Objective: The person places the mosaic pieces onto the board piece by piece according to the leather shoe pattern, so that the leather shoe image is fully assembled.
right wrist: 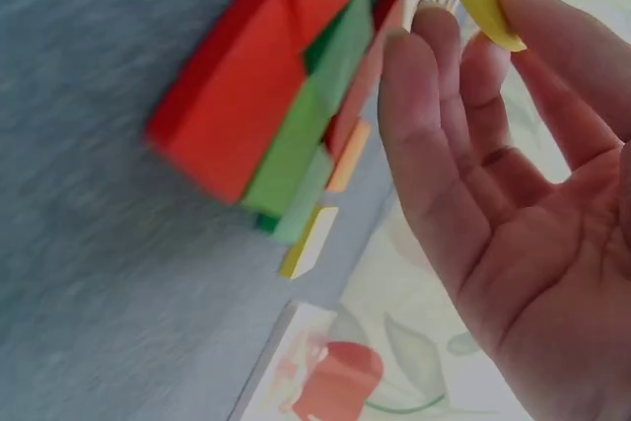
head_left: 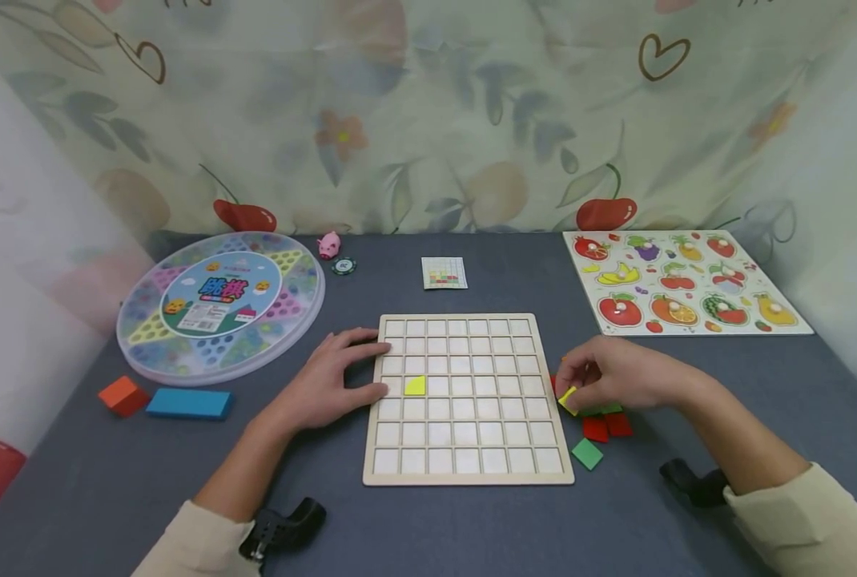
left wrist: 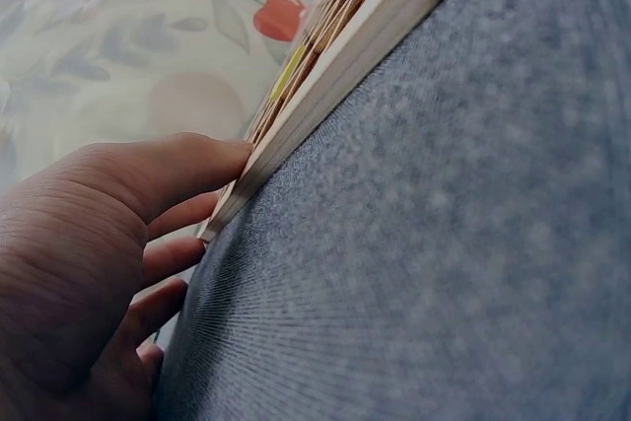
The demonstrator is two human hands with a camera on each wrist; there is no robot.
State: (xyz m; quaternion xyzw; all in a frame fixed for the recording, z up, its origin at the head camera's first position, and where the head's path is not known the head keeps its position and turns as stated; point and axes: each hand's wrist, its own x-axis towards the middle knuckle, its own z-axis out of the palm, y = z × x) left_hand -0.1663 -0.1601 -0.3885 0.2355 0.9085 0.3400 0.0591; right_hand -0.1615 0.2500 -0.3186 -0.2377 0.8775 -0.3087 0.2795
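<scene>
A wooden grid board [head_left: 469, 478] with pale square cells lies in the middle of the table, one yellow tile [head_left: 415, 386] in a cell on its left side. My left hand [head_left: 331, 377] rests against the board's left edge, thumb and fingers spread and fairly straight; the left wrist view shows the thumb tip touching the board's edge [left wrist: 325, 86]. Just right of the board, my right hand [head_left: 609, 373] pinches a small yellow piece [right wrist: 483, 2] between thumb and fingertip. Under and beside that hand lie several red tiles [head_left: 595, 430] and green tiles [head_left: 587, 454], partly hidden by it.
A round Chinese checkers box [head_left: 219, 370] stands back left, with an orange block [head_left: 123, 397] and a blue block [head_left: 189, 404] before it. Behind the board are a pattern card [head_left: 444, 273], a pink pig figure [head_left: 329, 245] and a chip [head_left: 344, 265]. A fruit puzzle board [head_left: 688, 280] lies back right.
</scene>
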